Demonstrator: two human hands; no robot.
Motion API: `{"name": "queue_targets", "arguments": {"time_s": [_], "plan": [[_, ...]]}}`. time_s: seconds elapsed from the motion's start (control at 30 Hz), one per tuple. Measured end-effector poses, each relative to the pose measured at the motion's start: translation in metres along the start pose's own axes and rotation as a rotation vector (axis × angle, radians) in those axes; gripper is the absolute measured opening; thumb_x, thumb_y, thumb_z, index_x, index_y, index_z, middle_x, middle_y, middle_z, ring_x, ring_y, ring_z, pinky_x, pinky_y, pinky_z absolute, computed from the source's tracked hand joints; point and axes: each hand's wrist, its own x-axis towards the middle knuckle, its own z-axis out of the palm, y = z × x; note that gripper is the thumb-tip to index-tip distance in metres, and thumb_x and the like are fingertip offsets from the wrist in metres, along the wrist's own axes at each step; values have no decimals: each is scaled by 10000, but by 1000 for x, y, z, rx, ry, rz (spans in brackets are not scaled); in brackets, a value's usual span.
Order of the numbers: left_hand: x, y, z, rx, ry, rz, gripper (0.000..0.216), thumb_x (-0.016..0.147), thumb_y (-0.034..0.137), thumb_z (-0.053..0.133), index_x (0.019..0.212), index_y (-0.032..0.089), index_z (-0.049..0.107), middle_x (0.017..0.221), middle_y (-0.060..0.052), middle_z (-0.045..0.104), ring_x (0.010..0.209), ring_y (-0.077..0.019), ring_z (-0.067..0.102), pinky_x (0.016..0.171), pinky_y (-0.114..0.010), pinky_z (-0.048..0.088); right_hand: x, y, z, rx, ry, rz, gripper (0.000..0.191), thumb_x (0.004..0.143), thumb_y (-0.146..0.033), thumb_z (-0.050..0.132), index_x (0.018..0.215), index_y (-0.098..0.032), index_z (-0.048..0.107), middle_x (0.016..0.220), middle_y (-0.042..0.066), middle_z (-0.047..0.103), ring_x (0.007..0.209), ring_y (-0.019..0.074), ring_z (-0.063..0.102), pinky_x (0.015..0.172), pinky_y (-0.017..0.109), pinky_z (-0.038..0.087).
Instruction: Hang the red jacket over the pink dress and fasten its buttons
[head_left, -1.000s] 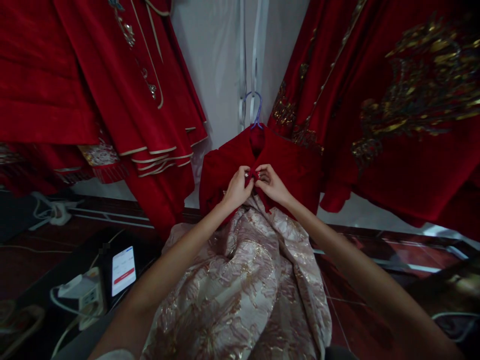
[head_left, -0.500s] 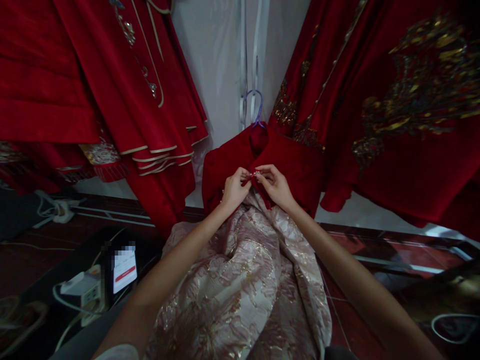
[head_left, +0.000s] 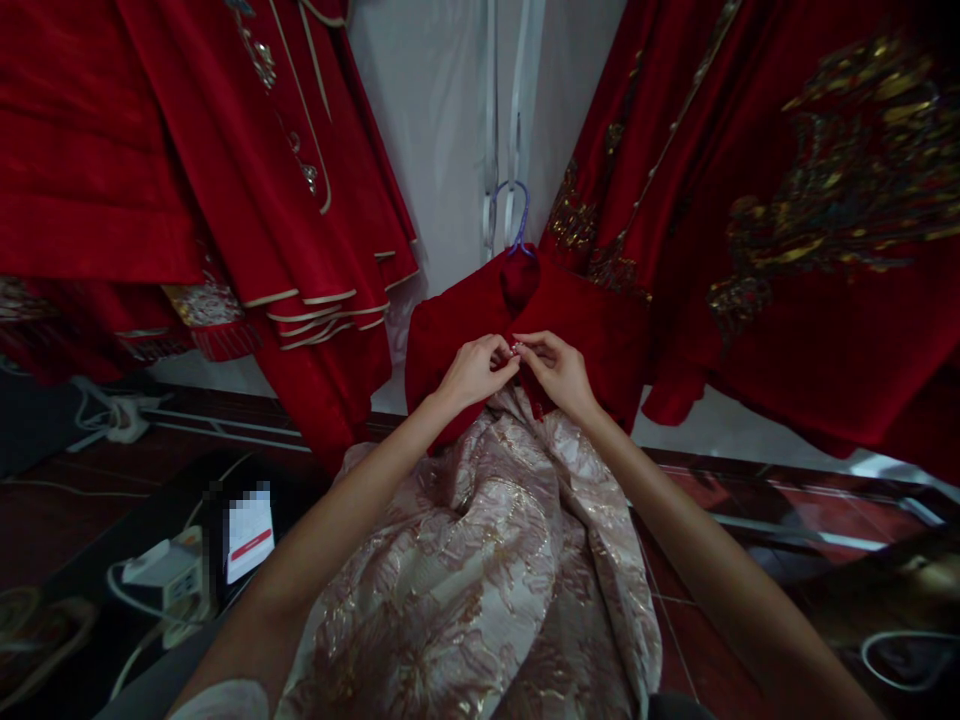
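Fingertips meet at the front of a red jacket (head_left: 450, 325), a little above the center of the frame, as I follow at a distance through the head camera. The left hand (head_left: 476, 370) and the right hand (head_left: 559, 368) are both drawn into pinches on the garment's front, thumbs against curled fingers, almost touching. A small pale glint (head_left: 516, 349) shows between them; whether it is a bead, a clasp or a fingernail I cannot tell from here.

For work this fine, I judge that light fingertip pressure serves best: one hand steadying the cloth, the other making the small adjustments, with both edges level so that the fabric neither puckers nor pulls. I would keep the wrists low, leaving the pinch in plain sight, and avoid tugging, since the jacket seems to hang freely from its blue-purple hanger (head_left: 523, 212) and would likely swing.

The jacket lies directly behind and around the hands, its shoulders spreading to either side of them and its neck opening above. Pale brocade fabric (head_left: 517, 560) falls from just beneath the fingers to the bottom of the frame, between the forearms. A lit phone (head_left: 250, 535) rests at lower left, well apart from both hands.
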Motion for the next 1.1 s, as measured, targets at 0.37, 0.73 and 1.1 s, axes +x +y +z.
{"name": "queue_targets", "arguments": {"time_s": [0.37,0.73,1.1], "plan": [[3,5,-8,94,-79,77,76,802,179,497,835,169,564,811,-19,575,693,-112,565,668,-226,472,6,-3,-7,66,-60,93,260,725,-301,655,948,-169,629,923,60,670,826,168,643,774,328,546],[-1,-5,19,-180,59,-86,107,853,247,482,940,186,472,933,-38,539,809,-121,570,741,-253,490,-8,11,5,125,-41,59,551,739,-281,617,1230,-240,368,1135,78,512,993,165,567,890,353,487],[-41,-32,30,-90,-50,-181,287,778,277,565,1026,183,456,1023,-65,535,855,-149,579,783,-321,497,-72,36,-20,-789,-18,77,481,835,-204,428,1315,-186,402,1171,146,561,1045,277,553,868,439,457]]}}
